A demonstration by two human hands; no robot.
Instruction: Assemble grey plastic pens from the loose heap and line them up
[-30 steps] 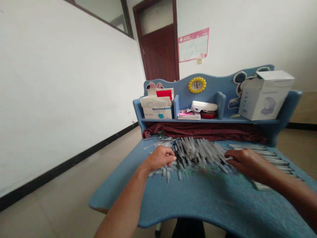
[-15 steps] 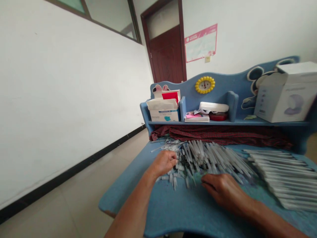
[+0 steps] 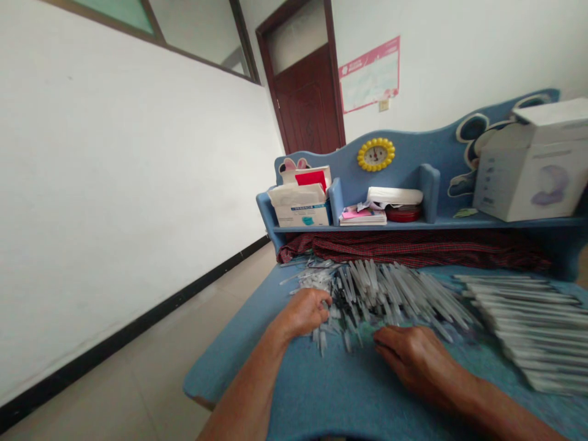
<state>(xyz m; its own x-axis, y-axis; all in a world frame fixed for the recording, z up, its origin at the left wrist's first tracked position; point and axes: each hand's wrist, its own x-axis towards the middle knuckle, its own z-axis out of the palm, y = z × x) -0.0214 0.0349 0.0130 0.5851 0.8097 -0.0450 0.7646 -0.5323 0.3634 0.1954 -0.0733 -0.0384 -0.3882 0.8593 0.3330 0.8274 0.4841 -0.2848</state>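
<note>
My left hand (image 3: pixel 305 313) is closed over the left side of a loose heap of small clear caps (image 3: pixel 316 278). Its thumb and fingers are pressed together, and I cannot make out what is between them. Slim translucent pen barrels (image 3: pixel 404 293) lie fanned out beyond both hands, with small black pieces (image 3: pixel 345 299) among them. My right hand (image 3: pixel 413 355) rests low over the table, just in front of the barrels, with its fingers curled together; its grip is hidden. On the far right, pens (image 3: pixel 537 331) lie side by side in a row, blurred.
The blue table (image 3: pixel 331 392) has a raised back shelf (image 3: pixel 441 225). A checkered cloth (image 3: pixel 395 248) is bunched under it. The shelf holds a mask box (image 3: pixel 304 214), papers (image 3: pixel 362 217), a red round tin (image 3: pixel 403 214) and a large white box (image 3: pixel 528 171). A flower-shaped clock (image 3: pixel 376 154) sits above.
My left hand has come slightly down toward me, over the small pieces at the heap's near edge. The right hand has hardly moved. The view has shifted a little.
</note>
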